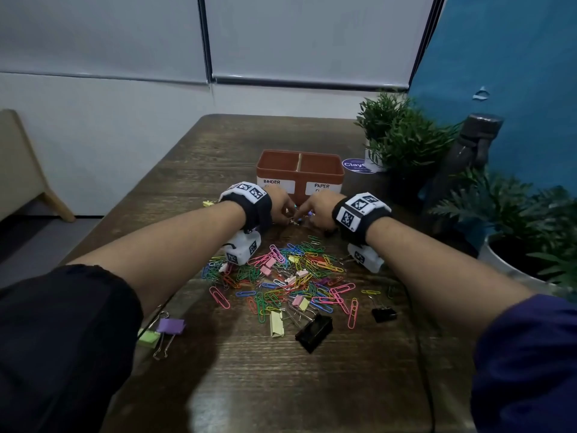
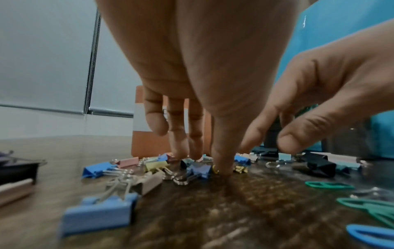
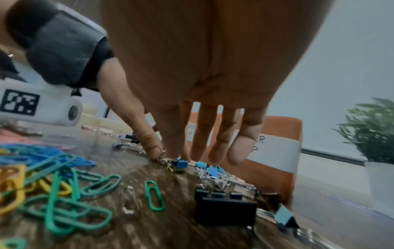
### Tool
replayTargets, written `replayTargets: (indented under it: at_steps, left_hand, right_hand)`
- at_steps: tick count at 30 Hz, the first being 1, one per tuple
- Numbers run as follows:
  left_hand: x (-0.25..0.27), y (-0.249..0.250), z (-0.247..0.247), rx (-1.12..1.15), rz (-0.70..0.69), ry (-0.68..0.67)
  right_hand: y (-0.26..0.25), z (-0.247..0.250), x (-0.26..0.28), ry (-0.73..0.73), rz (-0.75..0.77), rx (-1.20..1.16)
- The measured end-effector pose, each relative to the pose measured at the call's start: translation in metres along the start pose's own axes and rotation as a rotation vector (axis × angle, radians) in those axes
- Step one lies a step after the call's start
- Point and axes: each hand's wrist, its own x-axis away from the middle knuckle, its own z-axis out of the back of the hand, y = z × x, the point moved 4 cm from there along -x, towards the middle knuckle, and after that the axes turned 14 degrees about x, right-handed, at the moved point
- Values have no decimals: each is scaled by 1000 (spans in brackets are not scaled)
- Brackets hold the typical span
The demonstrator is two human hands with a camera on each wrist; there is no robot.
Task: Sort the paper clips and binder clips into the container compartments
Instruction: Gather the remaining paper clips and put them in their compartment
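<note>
Fingertips of my left hand [image 1: 278, 204] and right hand [image 1: 318, 210] meet over small binder clips [image 2: 198, 168] just before the container [image 1: 300, 173]. From above my hands hide them. Left fingers [image 2: 221, 161] point straight down, touching the bench [image 1: 199, 157]; right fingers [image 3: 154, 149] pinch a tiny gold clip [image 3: 163, 160], too blurred to identify. Container: one, two compartments, labels "BINDER" and "PAPER", lower lines cut off. Paper clips [image 1: 281, 276]: one heap near me, uncountable. Plants: three.

Black wristbands [image 1: 256, 207] carry white coded marker tags; sleeves [image 1: 62, 339] look black, perhaps dark navy.
</note>
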Motion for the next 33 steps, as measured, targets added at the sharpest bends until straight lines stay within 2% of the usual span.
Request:
replayTargets:
  at_steps: [3,9,15,17,22,26,29,33]
  left_hand:
    - [-4,-4,-2,7,16,-3]
    - [-4,-12,-2,15,10,68]
    - [9,-14,16,124,39,216]
    - [17,-13,20,189,22,188]
    - [59,9,11,296,-14,-42]
    - [90,24,-13,362,-85,-168]
    - [101,24,-27,349,-86,-157]
    - [108,18,-21,340,-60,-22]
  right_hand:
    - [-2,-2,-4,-49,44,80]
    - [14,-11,-1,-69,-27,31]
    - [24,-10,2,19,-106,-21]
    - [24,-9,4,37,-104,-57]
    - [25,-8,9,50,-87,-129]
    - [21,-7,25,44,-62,-251]
    - [14,-7,45,29,-39,-286]
    - [4,-12,66,-43,11,-264]
